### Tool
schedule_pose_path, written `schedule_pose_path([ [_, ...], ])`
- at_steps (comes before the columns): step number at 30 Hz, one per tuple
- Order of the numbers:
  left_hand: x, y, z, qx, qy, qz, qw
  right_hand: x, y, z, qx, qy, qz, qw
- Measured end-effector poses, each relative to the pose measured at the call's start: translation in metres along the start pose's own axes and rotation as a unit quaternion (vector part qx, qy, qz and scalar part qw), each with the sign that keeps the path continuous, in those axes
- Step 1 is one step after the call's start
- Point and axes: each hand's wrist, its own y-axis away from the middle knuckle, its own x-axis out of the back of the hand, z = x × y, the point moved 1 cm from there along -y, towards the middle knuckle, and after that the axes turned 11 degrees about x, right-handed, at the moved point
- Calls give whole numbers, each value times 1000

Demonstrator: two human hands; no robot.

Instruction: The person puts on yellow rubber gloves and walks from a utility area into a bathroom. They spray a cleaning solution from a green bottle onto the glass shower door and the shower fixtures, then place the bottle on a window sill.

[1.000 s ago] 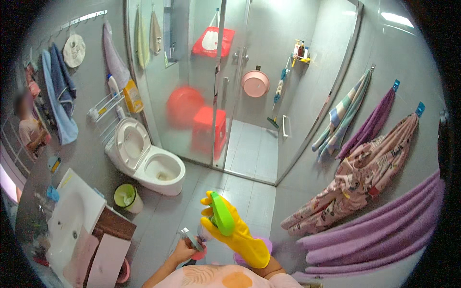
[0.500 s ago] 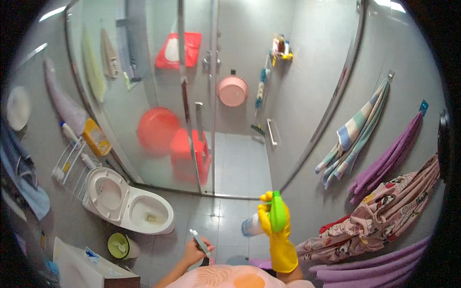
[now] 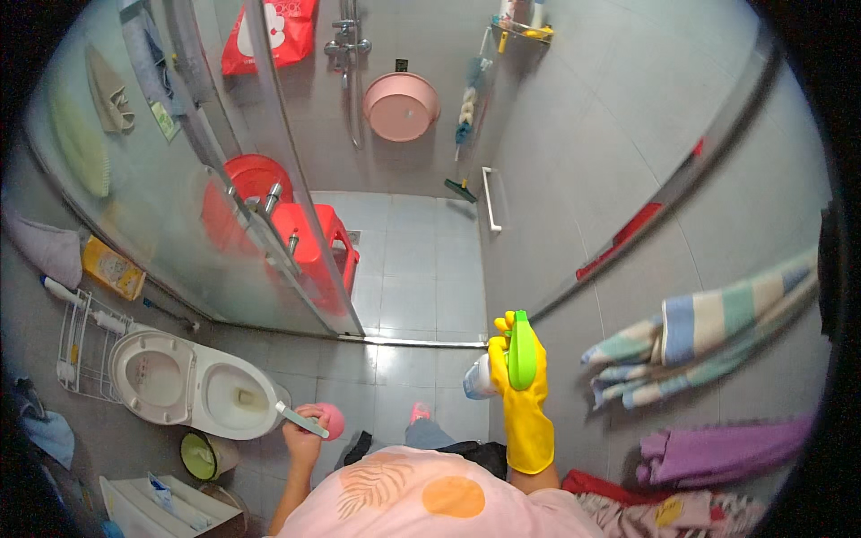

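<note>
My left hand (image 3: 303,429) is bare and closed around a pale grey-handled brush (image 3: 303,421). A round pink part shows just beyond my fingers; I cannot make out how it joins the handle. The handle's pale end points up and left, close to the rim of the open toilet (image 3: 235,399). On my right hand (image 3: 527,403) is a long yellow rubber glove. It grips a spray bottle (image 3: 481,378) with a green trigger head and a see-through, bluish-white body, held in front of the shower doorway. The gloved fingers wrap round the bottle's neck.
A metal door track (image 3: 421,342) crosses the floor ahead, with a glass door (image 3: 152,224) on its left. Inside stand a red stool (image 3: 309,242) and a hanging pink basin (image 3: 401,108). A bin (image 3: 204,455) sits below the toilet. Striped towel (image 3: 708,332) hangs at right.
The view has tilted down and come closer to the shower. My left hand has moved left with the brush, its pink part now plainly showing. My right hand still grips the spray bottle.
</note>
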Motion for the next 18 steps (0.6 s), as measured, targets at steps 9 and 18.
schedule_pose_path([
  [9, -100, -105, 55, 1, -11, -65, 998, -78, -137, 28, 46, 300, -199, 932],
  [18, -194, -246, 81, -95, 14, -222, 970, -172, -224, 39, 76, 245, -251, 934],
])
